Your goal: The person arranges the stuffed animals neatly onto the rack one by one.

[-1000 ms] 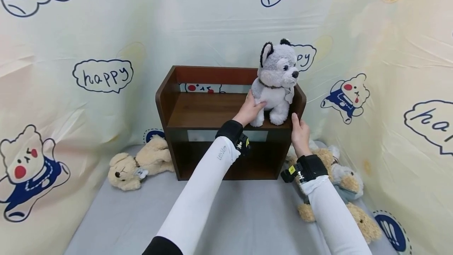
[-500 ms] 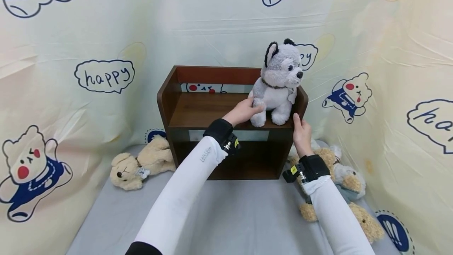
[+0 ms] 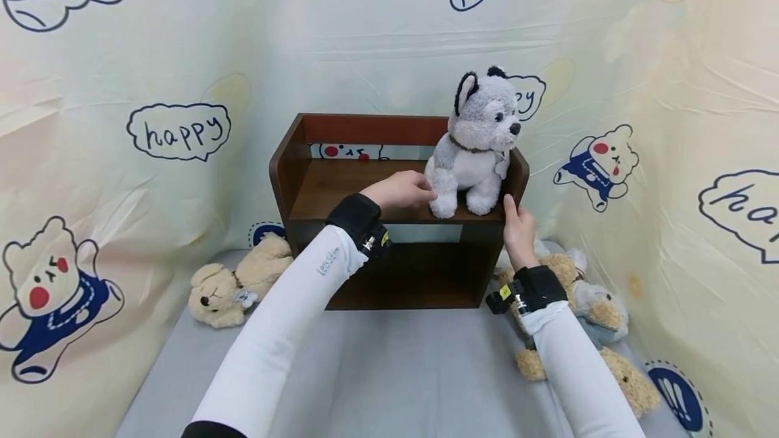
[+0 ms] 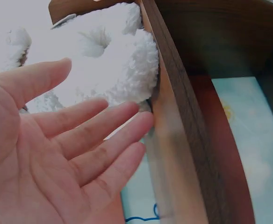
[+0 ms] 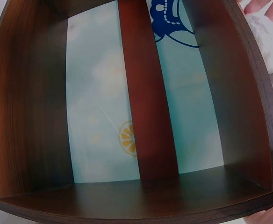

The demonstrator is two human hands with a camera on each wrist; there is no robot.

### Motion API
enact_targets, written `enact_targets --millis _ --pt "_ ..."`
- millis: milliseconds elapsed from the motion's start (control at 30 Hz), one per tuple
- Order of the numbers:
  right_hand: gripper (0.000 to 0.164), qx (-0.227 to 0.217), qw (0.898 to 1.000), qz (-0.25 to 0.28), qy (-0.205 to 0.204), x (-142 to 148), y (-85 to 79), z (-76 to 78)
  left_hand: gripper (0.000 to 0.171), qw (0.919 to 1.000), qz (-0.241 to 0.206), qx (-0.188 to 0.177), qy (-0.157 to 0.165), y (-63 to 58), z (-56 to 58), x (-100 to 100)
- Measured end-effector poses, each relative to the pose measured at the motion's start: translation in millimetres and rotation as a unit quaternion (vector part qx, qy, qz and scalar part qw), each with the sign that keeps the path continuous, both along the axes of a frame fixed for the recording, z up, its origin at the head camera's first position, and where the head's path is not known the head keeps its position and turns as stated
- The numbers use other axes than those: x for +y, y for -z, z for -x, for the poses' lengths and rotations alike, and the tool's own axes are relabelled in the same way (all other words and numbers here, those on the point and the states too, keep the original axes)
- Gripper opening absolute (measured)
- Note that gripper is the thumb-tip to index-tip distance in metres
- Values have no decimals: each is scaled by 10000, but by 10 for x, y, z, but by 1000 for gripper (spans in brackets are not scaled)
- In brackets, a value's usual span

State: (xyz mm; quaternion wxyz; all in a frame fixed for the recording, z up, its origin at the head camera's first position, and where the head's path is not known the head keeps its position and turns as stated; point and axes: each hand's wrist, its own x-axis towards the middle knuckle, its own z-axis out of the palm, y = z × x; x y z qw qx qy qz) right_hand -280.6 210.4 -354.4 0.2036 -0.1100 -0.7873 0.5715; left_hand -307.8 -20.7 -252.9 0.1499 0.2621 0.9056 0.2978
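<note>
A grey and white plush husky [image 3: 475,147] sits upright at the right end of the top board of a dark brown wooden shelf [image 3: 341,188]. My left hand [image 3: 398,190] is just left of its hind leg; in the left wrist view the palm faces up, fingers extended and spread by the white fur [image 4: 104,51], holding nothing. At the shelf's right side panel, my right hand [image 3: 519,232] holds the edge, thumb at the front. Only a bit of that hand [image 5: 269,217] shows in the right wrist view, which looks into the shelf's lower compartment.
A cream plush dog [image 3: 219,293] lies on its side left of the shelf. Several plush toys [image 3: 599,309] are piled at the right, partly behind my right forearm. A grey cloth [image 3: 389,370] covers the table, and printed curtains [image 3: 365,32] hang around it.
My left hand has let go of the husky and drawn back to the left. The husky shifted slightly right earlier and now stays put. The right hand holds its place on the shelf.
</note>
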Motion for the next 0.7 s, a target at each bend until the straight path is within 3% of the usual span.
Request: enact_targets --millis 300,533,700 --pt "47 54 10000 -80 -13 5 3 -5 27 9964 553 -457 447 -25 -72 -11" --pt "48 -2 9999 -132 56 4 2 11 31 9844 1334 -583 986 16 -111 -7" --pt "51 -55 10000 -75 26 1 -7 9 32 9758 1713 -770 1118 64 -169 -25"
